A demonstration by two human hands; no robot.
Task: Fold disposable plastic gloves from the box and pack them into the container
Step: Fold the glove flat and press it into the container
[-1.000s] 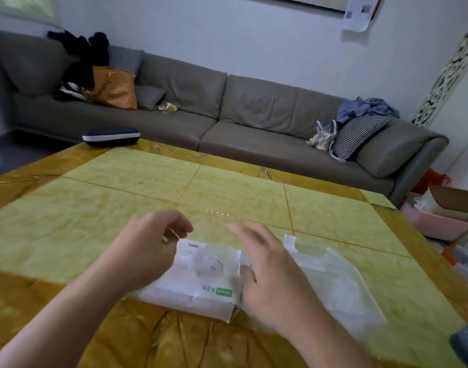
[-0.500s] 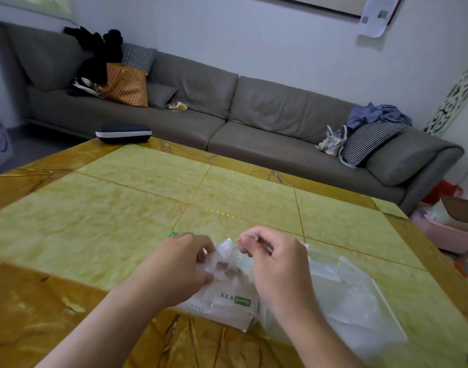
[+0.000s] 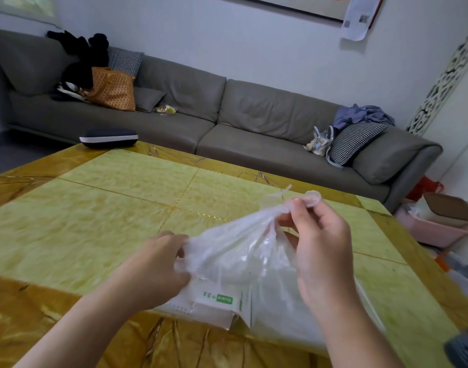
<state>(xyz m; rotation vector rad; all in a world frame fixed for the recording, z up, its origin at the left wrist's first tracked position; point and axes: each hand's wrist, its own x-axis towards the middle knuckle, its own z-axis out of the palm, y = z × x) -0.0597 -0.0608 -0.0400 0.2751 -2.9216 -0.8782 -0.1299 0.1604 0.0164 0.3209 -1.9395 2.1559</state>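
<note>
Head view: sofa (image 3: 227, 128) beyond table (image 3: 94, 221).

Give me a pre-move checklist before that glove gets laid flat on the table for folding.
1. Left hand grips one end of the plastic glove: ok.
2. Right hand pinches the other end, raised above the table: ok.
3. Glove clear of the glove box: cannot tell; the film hangs over the box.
4. Only one glove pulled out: cannot tell; the film is bunched and translucent.
5. Bare table ahead of the hands for laying it flat: ok.
6. Clear container within view for packing: not ok; mostly hidden behind the right forearm.
</note>
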